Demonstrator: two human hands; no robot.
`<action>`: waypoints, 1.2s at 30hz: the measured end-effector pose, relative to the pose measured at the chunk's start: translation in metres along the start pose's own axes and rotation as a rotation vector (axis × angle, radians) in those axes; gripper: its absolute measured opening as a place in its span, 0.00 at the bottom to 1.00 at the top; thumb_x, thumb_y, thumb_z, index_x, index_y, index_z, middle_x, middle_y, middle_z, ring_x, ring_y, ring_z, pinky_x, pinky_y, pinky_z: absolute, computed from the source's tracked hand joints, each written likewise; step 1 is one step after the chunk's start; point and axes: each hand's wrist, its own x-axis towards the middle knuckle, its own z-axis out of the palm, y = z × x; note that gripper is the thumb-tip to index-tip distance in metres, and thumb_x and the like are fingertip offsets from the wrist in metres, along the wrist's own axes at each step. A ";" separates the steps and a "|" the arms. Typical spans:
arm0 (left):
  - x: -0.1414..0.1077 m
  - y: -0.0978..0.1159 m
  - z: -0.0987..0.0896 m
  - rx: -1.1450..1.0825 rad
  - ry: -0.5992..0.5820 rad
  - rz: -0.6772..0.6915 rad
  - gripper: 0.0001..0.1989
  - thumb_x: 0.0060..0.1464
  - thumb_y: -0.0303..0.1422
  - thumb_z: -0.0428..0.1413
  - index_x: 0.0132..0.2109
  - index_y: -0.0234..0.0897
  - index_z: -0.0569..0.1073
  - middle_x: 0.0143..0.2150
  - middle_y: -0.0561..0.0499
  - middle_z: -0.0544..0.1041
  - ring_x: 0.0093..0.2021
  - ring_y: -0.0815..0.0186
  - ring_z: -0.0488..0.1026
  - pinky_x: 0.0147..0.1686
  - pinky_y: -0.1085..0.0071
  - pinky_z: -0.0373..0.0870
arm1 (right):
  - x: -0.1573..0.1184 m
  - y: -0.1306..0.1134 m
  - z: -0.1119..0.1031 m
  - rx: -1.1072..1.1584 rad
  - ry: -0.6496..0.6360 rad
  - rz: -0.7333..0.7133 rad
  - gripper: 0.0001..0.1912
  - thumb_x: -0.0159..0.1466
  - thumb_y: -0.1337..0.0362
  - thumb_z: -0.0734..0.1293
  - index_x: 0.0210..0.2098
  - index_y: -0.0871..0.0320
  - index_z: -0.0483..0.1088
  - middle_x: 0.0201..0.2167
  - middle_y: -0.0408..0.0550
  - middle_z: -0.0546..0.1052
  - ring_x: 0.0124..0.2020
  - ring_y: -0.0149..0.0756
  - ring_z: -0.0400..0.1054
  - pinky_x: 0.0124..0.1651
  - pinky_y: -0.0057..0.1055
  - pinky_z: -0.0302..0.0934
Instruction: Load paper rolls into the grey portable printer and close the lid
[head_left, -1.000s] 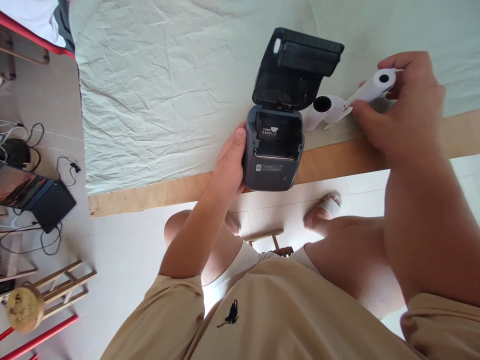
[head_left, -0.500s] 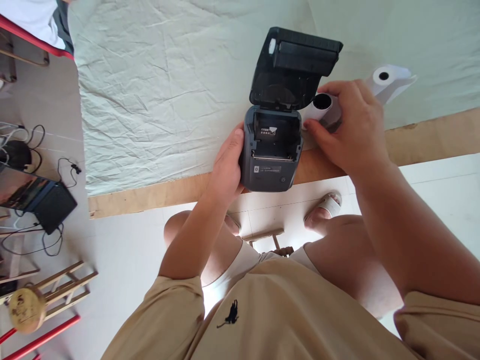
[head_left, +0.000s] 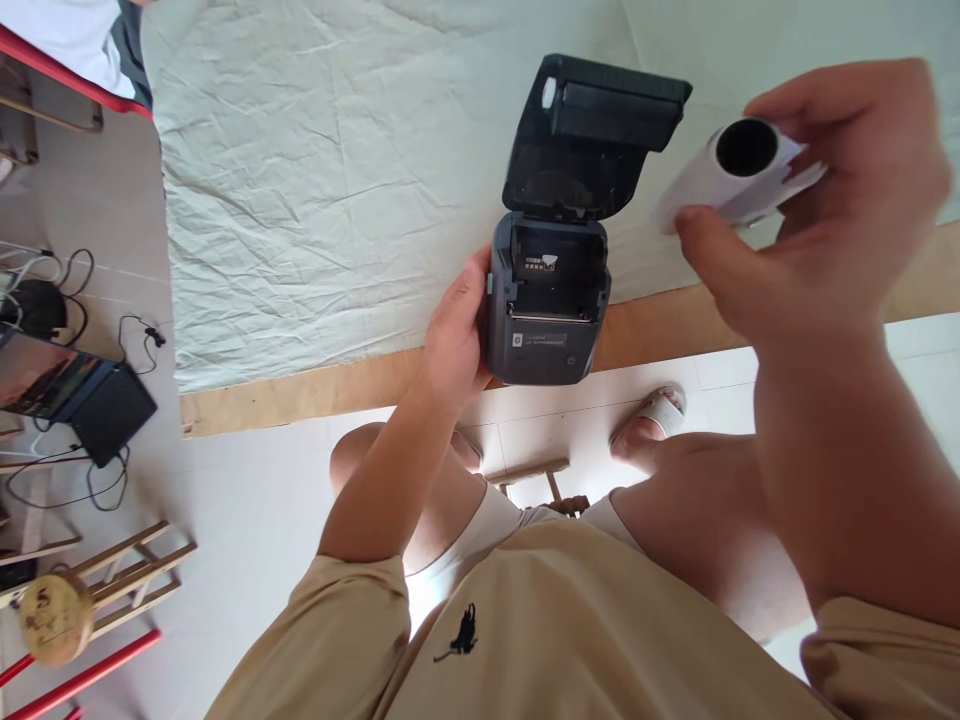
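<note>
Printer (head_left: 551, 340): dark, at the near edge of the worktop (head_left: 247, 412), its near end overlapping the wooden rim in view; a pale label and a round power mark show on its near face.
Lid (head_left: 581, 185): swung open towards the far side, tilted up; the bay beneath it shows a small printed sticker and no roll.
Left hand (head_left: 456, 345): curled around the printer's left side, thumb along the edge; the fingers underneath are hidden.
Paper roll (head_left: 705, 190): white, to the right of the printer and apart from it, tilted, its wide dark hollow facing up; whether its lower end touches the cloth (head_left: 322, 200) cannot be told.
Right hand (head_left: 840, 220): pinching the paper roll between thumb and fingers, with a loose flap of paper beside the palm.
Cloth: pale green, creased, spread over the worktop.
Floor at left: laptop (head_left: 112, 410) standing open among cables, with a wooden stool (head_left: 54, 618) nearer.
</note>
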 end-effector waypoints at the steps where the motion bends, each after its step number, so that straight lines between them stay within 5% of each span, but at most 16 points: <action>1: 0.000 0.000 -0.001 0.000 -0.029 0.001 0.21 0.75 0.56 0.58 0.49 0.45 0.83 0.48 0.49 0.90 0.64 0.49 0.89 0.48 0.61 0.93 | -0.002 -0.007 -0.001 0.023 0.013 -0.057 0.21 0.64 0.60 0.74 0.57 0.46 0.76 0.53 0.49 0.84 0.45 0.46 0.81 0.45 0.45 0.76; 5: -0.003 -0.001 -0.005 0.050 -0.108 0.036 0.23 0.69 0.55 0.66 0.59 0.47 0.83 0.49 0.49 0.91 0.58 0.49 0.92 0.30 0.68 0.85 | -0.013 -0.034 0.006 0.035 -0.032 -0.225 0.24 0.69 0.61 0.73 0.63 0.49 0.73 0.56 0.48 0.86 0.48 0.47 0.85 0.46 0.45 0.79; 10: -0.004 0.001 -0.005 0.059 -0.157 0.049 0.23 0.69 0.52 0.68 0.63 0.48 0.83 0.59 0.47 0.91 0.63 0.49 0.90 0.39 0.66 0.90 | -0.013 -0.038 0.027 -0.181 -0.148 -0.312 0.11 0.69 0.71 0.69 0.48 0.51 0.75 0.42 0.45 0.89 0.41 0.44 0.82 0.45 0.44 0.70; 14: -0.004 0.003 -0.002 0.053 -0.136 0.065 0.19 0.69 0.51 0.69 0.57 0.46 0.84 0.58 0.47 0.91 0.64 0.49 0.90 0.38 0.68 0.89 | -0.009 -0.032 0.034 -0.167 -0.199 -0.288 0.09 0.72 0.71 0.69 0.45 0.50 0.79 0.48 0.44 0.89 0.47 0.46 0.81 0.48 0.45 0.68; 21: -0.004 -0.002 -0.007 0.045 -0.134 0.055 0.19 0.71 0.53 0.64 0.57 0.46 0.81 0.56 0.48 0.91 0.61 0.49 0.90 0.36 0.66 0.88 | -0.012 -0.036 0.031 0.006 -0.102 -0.447 0.08 0.76 0.69 0.70 0.46 0.49 0.82 0.37 0.41 0.86 0.42 0.42 0.82 0.43 0.42 0.64; 25: 0.003 -0.008 -0.015 0.094 -0.172 0.119 0.39 0.57 0.53 0.77 0.68 0.55 0.70 0.58 0.51 0.89 0.52 0.52 0.91 0.49 0.58 0.92 | -0.018 -0.042 0.026 0.072 -0.240 -0.404 0.06 0.76 0.65 0.71 0.50 0.49 0.80 0.36 0.39 0.86 0.41 0.40 0.83 0.46 0.42 0.70; 28: 0.006 -0.009 -0.018 0.209 -0.149 0.163 0.48 0.56 0.50 0.76 0.76 0.54 0.63 0.65 0.48 0.86 0.61 0.49 0.89 0.57 0.56 0.90 | -0.020 -0.034 0.029 0.149 -0.149 -0.349 0.05 0.76 0.61 0.69 0.50 0.48 0.77 0.35 0.41 0.84 0.39 0.39 0.81 0.47 0.44 0.74; 32: 0.008 -0.010 -0.023 0.341 -0.149 0.149 0.57 0.50 0.52 0.77 0.81 0.52 0.59 0.73 0.42 0.80 0.68 0.42 0.85 0.62 0.49 0.88 | -0.018 -0.010 0.044 0.223 0.063 -0.204 0.19 0.75 0.49 0.68 0.62 0.45 0.72 0.56 0.50 0.81 0.51 0.45 0.81 0.47 0.45 0.76; 34: 0.011 -0.013 -0.029 0.390 -0.177 0.164 0.63 0.47 0.54 0.77 0.82 0.53 0.56 0.76 0.40 0.78 0.71 0.40 0.83 0.64 0.47 0.87 | -0.016 -0.002 0.049 0.280 -0.004 -0.160 0.34 0.73 0.41 0.69 0.74 0.40 0.63 0.72 0.52 0.74 0.66 0.51 0.78 0.57 0.50 0.78; 36: 0.014 -0.018 -0.036 0.431 -0.203 0.198 0.65 0.46 0.55 0.77 0.83 0.54 0.54 0.77 0.39 0.76 0.73 0.39 0.81 0.66 0.46 0.86 | -0.015 0.000 0.046 0.358 -0.083 -0.153 0.38 0.75 0.37 0.66 0.80 0.33 0.55 0.77 0.48 0.72 0.74 0.54 0.74 0.66 0.54 0.76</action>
